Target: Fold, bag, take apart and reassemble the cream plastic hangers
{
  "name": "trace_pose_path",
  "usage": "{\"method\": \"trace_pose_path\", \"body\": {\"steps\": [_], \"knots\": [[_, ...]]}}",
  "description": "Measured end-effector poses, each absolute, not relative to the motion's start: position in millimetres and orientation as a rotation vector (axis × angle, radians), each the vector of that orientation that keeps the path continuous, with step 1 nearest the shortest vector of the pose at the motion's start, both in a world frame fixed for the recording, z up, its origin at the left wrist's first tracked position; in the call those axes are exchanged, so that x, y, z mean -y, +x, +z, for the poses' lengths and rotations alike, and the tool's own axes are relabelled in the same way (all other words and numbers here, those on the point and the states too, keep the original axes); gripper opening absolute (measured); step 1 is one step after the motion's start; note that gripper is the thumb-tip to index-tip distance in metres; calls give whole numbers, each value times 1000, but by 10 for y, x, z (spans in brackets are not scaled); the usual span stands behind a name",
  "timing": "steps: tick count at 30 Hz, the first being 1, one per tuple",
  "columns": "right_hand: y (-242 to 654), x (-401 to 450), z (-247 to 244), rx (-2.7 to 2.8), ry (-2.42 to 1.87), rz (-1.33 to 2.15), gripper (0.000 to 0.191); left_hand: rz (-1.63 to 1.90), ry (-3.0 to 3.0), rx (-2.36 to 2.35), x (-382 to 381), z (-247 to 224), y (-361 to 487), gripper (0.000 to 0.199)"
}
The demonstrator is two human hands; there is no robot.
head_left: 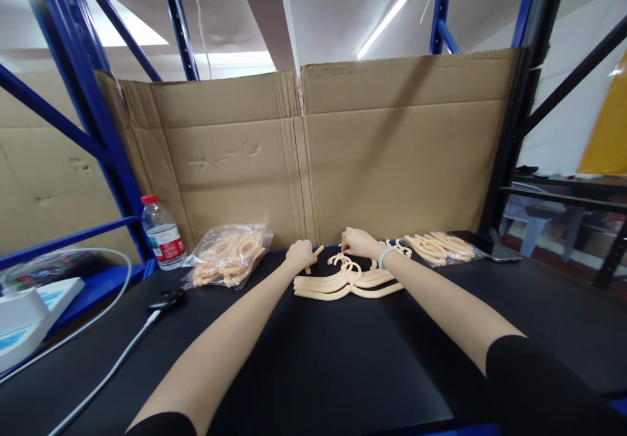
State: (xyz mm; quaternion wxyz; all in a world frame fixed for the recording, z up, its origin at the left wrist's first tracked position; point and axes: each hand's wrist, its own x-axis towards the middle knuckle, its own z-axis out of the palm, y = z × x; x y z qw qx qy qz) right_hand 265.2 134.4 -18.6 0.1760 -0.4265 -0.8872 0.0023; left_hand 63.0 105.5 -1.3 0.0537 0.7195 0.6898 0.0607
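My left hand point(300, 255) is closed around a beige plastic hanger point(317, 252), of which only short ends stick out past the fingers. To its right, my right hand point(361, 243) has its fingers curled and pinched together behind the hooks of a row of hangers; what lies in the pinch is too small to make out. The row of beige hangers point(326, 287) lies on the black tabletop point(333, 358) just in front of both hands, arms spread left and right, hooks towards the back. More hanger hooks point(402, 248) show beyond my right wrist.
A clear bag of beige hangers point(228, 253) lies at left, beside a red-capped water bottle point(164, 233). Another bag of hangers point(443, 248) and a dark flat device point(502, 250) are at right. A white cable point(110, 371) crosses the left side. Cardboard point(406, 155) walls the back.
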Motion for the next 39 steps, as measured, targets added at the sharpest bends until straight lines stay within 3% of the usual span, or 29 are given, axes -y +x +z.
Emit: {"method": "trace_pose_path", "body": {"steps": [9, 13, 17, 21, 25, 34, 39], "knots": [[2765, -1176, 17, 1700, -1129, 353, 30, 687, 2153, -1844, -848, 162, 540, 21], [2804, -744, 87, 1520, -977, 673, 37, 836, 2091, -1537, -455, 192, 490, 26], [2810, -182, 32, 1463, -854, 986, 29, 879, 1966, -1298, 6, 37, 514, 21], [2752, 195, -89, 1247, -634, 1411, 24, 1044, 1600, -929, 324, -231, 561, 41], [2688, 311, -206, 1285, -662, 1387, 23, 1130, 1596, -858, 426, -362, 586, 40], [2675, 323, -343, 1333, -687, 1392, 51, 1182, 1808, -831, 503, -358, 563, 19], [2663, 336, -338, 1406, -694, 1377, 18, 1267, 1820, -829, 509, -366, 563, 16]]}}
